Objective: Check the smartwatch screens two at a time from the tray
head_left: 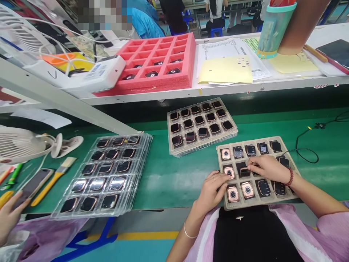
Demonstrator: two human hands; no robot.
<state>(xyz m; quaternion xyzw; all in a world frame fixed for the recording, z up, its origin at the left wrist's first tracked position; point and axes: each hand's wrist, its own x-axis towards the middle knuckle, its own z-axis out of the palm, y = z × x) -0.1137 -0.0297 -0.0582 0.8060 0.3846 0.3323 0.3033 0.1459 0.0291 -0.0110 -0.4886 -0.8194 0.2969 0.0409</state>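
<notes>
A beige tray (256, 201) of square watch bodies lies at the bench's front edge, right of centre. Some bodies are turned back side up, rose gold with round sensors; others show dark or lit screens. My left hand (214, 189) reaches over the tray's left edge, its fingertips on a rose-gold watch body (228, 172) in the middle row. My right hand (265, 168) is above the same row, its fingers pinched at the edge of a dark watch body (244, 172) in the second compartment. Whether that body is lifted cannot be seen.
Stacked trays of watches stand behind (203, 145) and at left (131, 196). A co-worker's hand (9, 214) holds a phone (35, 182) beside a brush (50, 183). A black cable (300, 140) lies right. Pink foam (188, 69) sits on the shelf (169, 95).
</notes>
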